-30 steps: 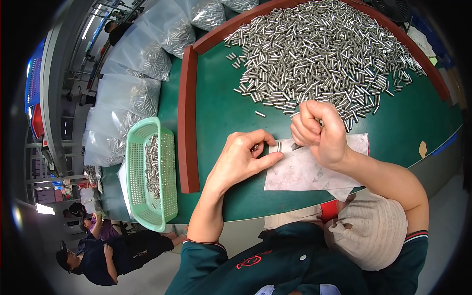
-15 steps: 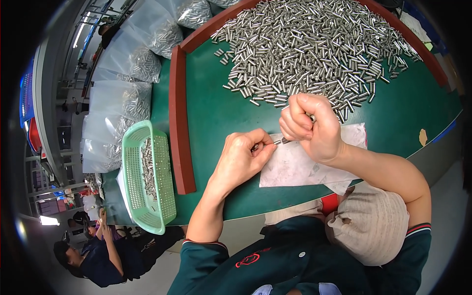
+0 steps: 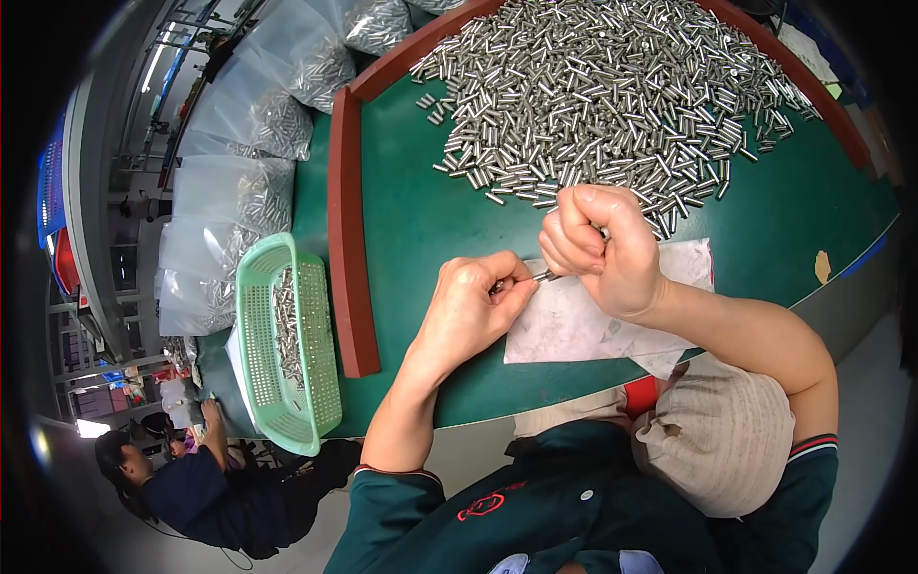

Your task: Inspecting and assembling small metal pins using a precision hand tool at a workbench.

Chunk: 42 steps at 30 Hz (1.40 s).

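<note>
Clock centred on the held pin, 12 facing away from the wearer. Small silvery pin (image 3: 540, 277) is pinched near one end by thumb and index finger of the left hand (image 3: 469, 301), no visible gap left between fingers and metal. Held over the 10 o'clock corner of a stained white cloth (image 3: 574, 335) laid on the green bench (image 3: 426, 201). Right hand (image 3: 612, 258), at 2–3, is curled into a fist around a dark-tipped tool (image 3: 552, 275); tip is set at the pin's free end, contact can't be confirmed, tool body hidden.

Handling, judged by looks: pin should be light, rigid, not fragile; smooth barrel, so likely slippery and prone to roll. Best taken across the barrel near one end, fingertips only, other end left exposed.

Perforated green basket (image 3: 332, 383) at 8–9 is part-filled with pins. Red-brown rail (image 3: 352, 239) is fixed or laid at 9. Loose pin heap (image 3: 593, 105) is spread at 12–1. Clear bags (image 3: 263, 196) of pins are lined up beyond the rail, 9–11. Co-worker (image 3: 210, 502) seen at 8, well apart.
</note>
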Tool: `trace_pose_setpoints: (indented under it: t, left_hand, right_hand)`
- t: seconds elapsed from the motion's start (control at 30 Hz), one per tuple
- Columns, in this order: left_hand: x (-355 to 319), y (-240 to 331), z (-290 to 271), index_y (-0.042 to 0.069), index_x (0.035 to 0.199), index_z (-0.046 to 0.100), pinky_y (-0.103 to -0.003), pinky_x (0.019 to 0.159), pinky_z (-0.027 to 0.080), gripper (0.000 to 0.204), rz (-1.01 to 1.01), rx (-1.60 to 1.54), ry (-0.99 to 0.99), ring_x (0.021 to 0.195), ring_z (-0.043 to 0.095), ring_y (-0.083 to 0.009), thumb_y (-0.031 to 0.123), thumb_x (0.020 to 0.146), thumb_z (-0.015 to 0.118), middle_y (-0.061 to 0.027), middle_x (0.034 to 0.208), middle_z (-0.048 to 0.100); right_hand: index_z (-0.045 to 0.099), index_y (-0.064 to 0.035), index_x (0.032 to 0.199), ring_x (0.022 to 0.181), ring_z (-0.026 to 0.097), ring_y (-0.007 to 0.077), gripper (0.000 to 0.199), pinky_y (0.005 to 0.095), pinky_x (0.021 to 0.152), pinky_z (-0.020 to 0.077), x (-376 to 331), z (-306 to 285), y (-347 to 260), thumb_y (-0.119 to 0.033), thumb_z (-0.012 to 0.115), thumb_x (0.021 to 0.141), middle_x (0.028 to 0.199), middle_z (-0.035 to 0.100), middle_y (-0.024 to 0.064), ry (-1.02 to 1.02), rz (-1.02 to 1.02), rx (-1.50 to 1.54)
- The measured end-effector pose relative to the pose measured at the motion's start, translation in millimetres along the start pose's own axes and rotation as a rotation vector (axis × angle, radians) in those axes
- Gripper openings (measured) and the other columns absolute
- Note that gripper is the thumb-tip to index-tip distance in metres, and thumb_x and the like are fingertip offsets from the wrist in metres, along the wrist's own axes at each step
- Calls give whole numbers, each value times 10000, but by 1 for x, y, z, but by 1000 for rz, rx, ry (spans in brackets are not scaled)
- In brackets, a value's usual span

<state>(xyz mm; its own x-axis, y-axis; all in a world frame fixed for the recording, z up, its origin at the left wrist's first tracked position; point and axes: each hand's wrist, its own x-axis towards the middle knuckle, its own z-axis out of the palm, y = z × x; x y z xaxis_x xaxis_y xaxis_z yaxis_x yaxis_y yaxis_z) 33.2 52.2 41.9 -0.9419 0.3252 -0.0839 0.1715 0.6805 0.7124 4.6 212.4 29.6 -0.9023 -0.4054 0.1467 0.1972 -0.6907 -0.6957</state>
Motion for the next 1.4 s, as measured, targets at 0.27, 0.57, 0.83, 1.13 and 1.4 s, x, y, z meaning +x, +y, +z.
trace_pose_setpoints:
  t: [0.27, 0.57, 0.83, 1.13, 1.4]
  left_hand:
    - [3, 7, -2, -20, 652, 559, -262, 416, 340, 91, -7, 17, 1, 426, 416, -124, 35, 700, 613, -51, 481, 465]
    - [0, 6, -2, -20, 652, 548, -251, 432, 349, 100, -10, -3, 23, 447, 428, -111, 44, 705, 603, -44, 499, 470]
    - [7, -21, -14, 49, 814, 475, -158, 450, 271, 101, -196, -1528, -198, 535, 299, -39, 115, 814, 552, -18, 726, 445]
    - [11, -21, -18, -17, 1001, 483, -163, 443, 277, 207, -311, -1522, -126, 506, 310, -38, 82, 824, 520, -37, 743, 493]
    - [13, -24, -18, 36, 793, 505, -188, 427, 253, 220, -249, -1435, 41, 467, 295, -70, 219, 884, 423, -19, 625, 429]
  right_hand:
    - [263, -71, 516, 457, 232, 65, 303, 235, 421, 210, -7, 7, 3, -151, 347, 795, 484, 271, -15, -48, -55, -158]
    - [256, -90, 499, 423, 207, 88, 372, 242, 422, 192, -9, 7, 4, -203, 338, 844, 444, 243, -15, -26, -79, -208]
    - [266, -101, 506, 408, 190, 88, 374, 248, 421, 192, -7, 1, 1, -220, 332, 854, 425, 244, -13, -38, -15, -137]
    - [260, -110, 506, 402, 179, 83, 371, 246, 407, 175, -4, 2, 0, -228, 323, 852, 419, 242, -22, -29, 18, -100]
    - [264, -113, 502, 388, 175, 82, 379, 245, 400, 172, -2, 1, 0, -240, 325, 854, 406, 241, -25, -15, 17, -72]
